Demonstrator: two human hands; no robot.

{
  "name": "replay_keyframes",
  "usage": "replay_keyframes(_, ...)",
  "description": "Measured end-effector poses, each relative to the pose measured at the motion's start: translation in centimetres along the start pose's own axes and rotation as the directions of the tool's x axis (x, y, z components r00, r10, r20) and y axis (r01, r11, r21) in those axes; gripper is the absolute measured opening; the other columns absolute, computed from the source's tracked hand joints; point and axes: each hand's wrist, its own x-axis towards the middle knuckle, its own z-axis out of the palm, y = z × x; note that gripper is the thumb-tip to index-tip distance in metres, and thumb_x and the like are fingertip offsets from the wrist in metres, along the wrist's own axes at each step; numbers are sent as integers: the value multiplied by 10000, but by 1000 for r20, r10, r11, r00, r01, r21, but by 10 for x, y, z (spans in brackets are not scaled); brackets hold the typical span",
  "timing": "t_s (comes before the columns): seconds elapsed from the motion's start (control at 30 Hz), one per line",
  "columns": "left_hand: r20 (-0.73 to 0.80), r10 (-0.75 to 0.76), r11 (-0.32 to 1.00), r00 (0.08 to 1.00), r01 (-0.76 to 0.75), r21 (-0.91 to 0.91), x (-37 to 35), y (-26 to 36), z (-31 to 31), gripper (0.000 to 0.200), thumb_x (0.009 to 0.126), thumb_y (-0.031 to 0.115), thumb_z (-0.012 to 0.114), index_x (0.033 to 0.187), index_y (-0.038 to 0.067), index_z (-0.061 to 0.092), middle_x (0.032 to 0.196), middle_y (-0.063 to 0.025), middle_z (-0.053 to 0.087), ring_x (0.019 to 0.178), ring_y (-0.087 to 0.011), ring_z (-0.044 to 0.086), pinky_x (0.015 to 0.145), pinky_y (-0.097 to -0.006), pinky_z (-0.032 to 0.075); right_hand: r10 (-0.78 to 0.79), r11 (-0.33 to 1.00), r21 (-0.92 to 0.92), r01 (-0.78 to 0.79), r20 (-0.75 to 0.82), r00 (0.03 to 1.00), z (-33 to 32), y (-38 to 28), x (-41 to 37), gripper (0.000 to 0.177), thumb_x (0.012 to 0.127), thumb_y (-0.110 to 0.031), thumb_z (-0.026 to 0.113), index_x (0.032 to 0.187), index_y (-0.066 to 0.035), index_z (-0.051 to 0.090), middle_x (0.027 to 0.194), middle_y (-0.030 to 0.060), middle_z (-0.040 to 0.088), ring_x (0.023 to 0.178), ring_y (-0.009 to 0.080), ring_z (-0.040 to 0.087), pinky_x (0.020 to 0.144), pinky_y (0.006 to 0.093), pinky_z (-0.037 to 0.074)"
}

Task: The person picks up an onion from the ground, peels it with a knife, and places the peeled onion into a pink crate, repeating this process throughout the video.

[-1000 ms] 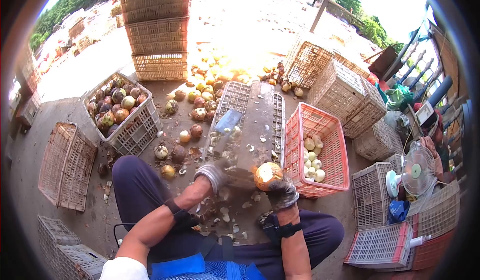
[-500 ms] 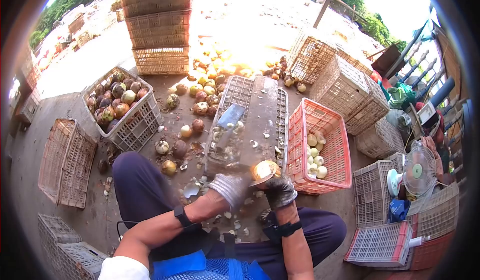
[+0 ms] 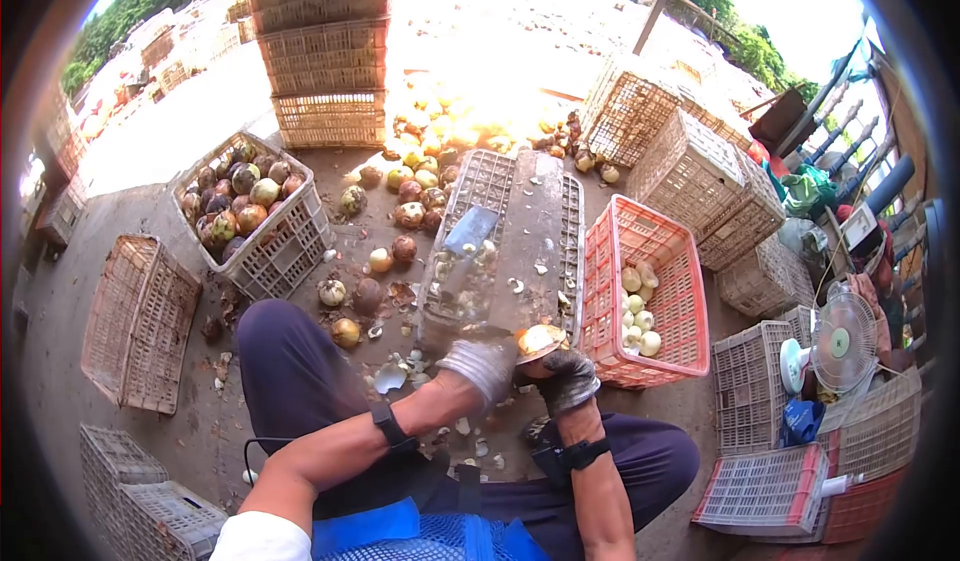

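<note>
My right hand (image 3: 566,381), in a grey glove, is closed around the underside of a round fruit (image 3: 541,341), brown outside with a pale cut top, perhaps a coconut. My left hand (image 3: 480,366), in a whitish glove, is closed just left of the fruit and smeared by motion. Whatever it grips is blurred and cannot be made out. Beyond both hands stretches a worn board (image 3: 530,221) over an upturned crate. A wide bluish metal blade (image 3: 470,229) lies at its left side. Peeled white fruits (image 3: 640,321) lie in the red crate (image 3: 655,366) on the right.
At left stands a crate (image 3: 285,246) of unpeeled fruits, with a worn crate (image 3: 140,326) nearer. Loose fruits (image 3: 410,215) and peelings (image 3: 390,376) litter the floor. Stacked crates (image 3: 325,61) rise behind; more crates (image 3: 690,191) and a fan (image 3: 840,341) stand right.
The whole view has shifted slightly. My left hand has moved a little closer to the fruit, whose pale top shows more fully. My right hand still holds it.
</note>
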Motion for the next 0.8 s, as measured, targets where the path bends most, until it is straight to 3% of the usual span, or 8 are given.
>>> replay_keyframes(0.2,-60,48,998,997,-46,37,7,-12,14,320,618,157,742,884,6,650,834,-197,638,788,-351,649,645,-423,521,20,996,-88,-24,-46,999,22,-12,-6,626,620,-81,699,1197,45,491,1089,139,593,986,300,582,914,416,474)
replay_keyframes(0.33,-155,131,989,979,-118,89,8,-24,21,390,574,203,786,891,16,656,863,-188,630,804,-350,640,674,-420,520,217,896,405,-185,-35,976,43,-43,-22,641,604,-72,693,1199,51,485,1082,150,595,977,314,588,885,433,494)
replay_keyframes(0.4,-141,159,987,977,-154,49,3,-18,3,385,580,208,786,892,23,656,882,-184,621,817,-348,632,690,-417,517,92,991,107,-83,-74,993,15,-4,-8,640,606,-88,695,1192,61,485,1086,171,591,957,339,595,854,449,509)
replay_keyframes(0.5,-97,108,994,989,-105,29,0,-19,-2,344,686,209,700,977,38,628,922,-183,602,884,-339,611,720,-409,504,108,993,39,-108,11,994,27,-17,-14,644,611,-125,702,1182,76,482,1074,208,592,921,374,604,802,468,525)
replay_keyframes(0.57,-156,88,987,984,-65,150,-5,-36,-1,356,762,237,647,1050,39,580,908,-194,624,835,-347,632,686,-431,505,48,966,-257,-33,53,997,41,-41,-31,537,682,-151,683,1155,42,520,1044,166,618,888,308,622,766,409,532)
replay_keyframes(0.6,-240,86,970,967,-27,242,-2,-59,13,370,817,268,613,1097,38,540,895,-204,645,788,-354,652,653,-451,507,-50,820,-566,89,84,995,40,-54,-38,428,750,-164,660,1130,4,558,1023,111,644,869,230,636,748,345,535)
replay_keyframes(0.67,-120,-228,929,966,253,270,0,-64,5,316,803,260,601,1035,49,563,834,-208,652,794,-344,660,624,-448,506,-132,608,-771,187,134,982,26,-60,-39,338,801,-152,655,1111,-30,593,1004,57,668,853,145,649,730,281,540)
replay_keyframes(0.8,-157,-251,957,955,269,107,2,-57,1,327,798,212,634,1104,105,589,846,-176,662,787,-311,656,640,-403,514,-80,987,-138,87,52,995,34,-60,-39,496,701,-61,707,1164,9,544,1013,92,639,850,176,630,752,309,538)
